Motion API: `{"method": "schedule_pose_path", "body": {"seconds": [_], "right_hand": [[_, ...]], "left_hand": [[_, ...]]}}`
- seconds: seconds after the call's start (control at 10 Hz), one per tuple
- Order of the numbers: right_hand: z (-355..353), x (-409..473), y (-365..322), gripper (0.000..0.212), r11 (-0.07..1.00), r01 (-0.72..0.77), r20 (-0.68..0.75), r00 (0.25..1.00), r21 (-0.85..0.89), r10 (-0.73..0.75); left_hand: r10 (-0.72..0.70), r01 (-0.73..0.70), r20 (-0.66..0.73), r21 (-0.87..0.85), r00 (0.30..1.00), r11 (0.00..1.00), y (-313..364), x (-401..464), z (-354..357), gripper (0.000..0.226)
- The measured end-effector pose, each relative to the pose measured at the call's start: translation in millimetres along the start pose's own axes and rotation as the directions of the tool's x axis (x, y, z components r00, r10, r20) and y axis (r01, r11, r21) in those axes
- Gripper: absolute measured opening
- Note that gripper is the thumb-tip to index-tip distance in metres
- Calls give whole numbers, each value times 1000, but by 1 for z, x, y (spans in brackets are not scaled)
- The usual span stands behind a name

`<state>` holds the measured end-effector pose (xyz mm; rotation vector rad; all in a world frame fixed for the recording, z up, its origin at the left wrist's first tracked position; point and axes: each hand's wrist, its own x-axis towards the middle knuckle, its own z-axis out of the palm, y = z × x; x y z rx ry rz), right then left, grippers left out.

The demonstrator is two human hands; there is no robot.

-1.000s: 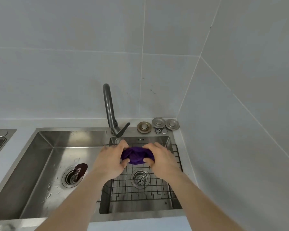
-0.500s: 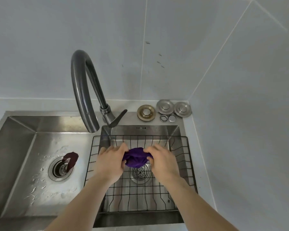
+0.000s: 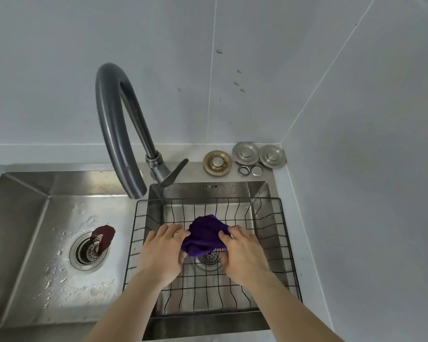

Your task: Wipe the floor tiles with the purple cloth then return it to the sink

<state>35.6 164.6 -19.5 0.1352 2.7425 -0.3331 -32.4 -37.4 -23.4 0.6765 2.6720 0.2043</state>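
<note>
The purple cloth is bunched up between my two hands, low over the black wire basket that sits in the right basin of the steel sink. My left hand grips its left side and my right hand grips its right side. The cloth hangs just above the right drain, part of which it hides. I cannot tell whether the cloth touches the basket wires.
A dark curved tap arches over the divider between basins. The left basin holds a drain with a dark red stopper. Metal drain caps and rings lie on the back ledge. Grey tiled walls close in behind and on the right.
Both hands have lowered the cloth deeper into the wire basket, towards the drain, and the cloth is spread a little more. The camera has come closer and tilted down.
</note>
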Motion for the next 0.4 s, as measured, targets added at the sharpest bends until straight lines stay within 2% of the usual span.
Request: {"method": "schedule_pose_path", "body": {"seconds": [0.1, 0.2, 0.4], "right_hand": [[-10, -12, -8, 63, 1000, -22, -20, 1000, 20, 22], [-25, -28, -16, 69, 997, -48, -43, 998, 60, 50], [-57, -80, -45, 72, 996, -71, -137, 988, 48, 77]], "left_hand": [[-9, 10, 11, -44, 1000, 999, 1, -12, -16, 64], [4, -8, -53, -69, 999, 998, 3, -28, -36, 68], [56, -59, -107, -21, 993, 998, 3, -81, -67, 78]]}}
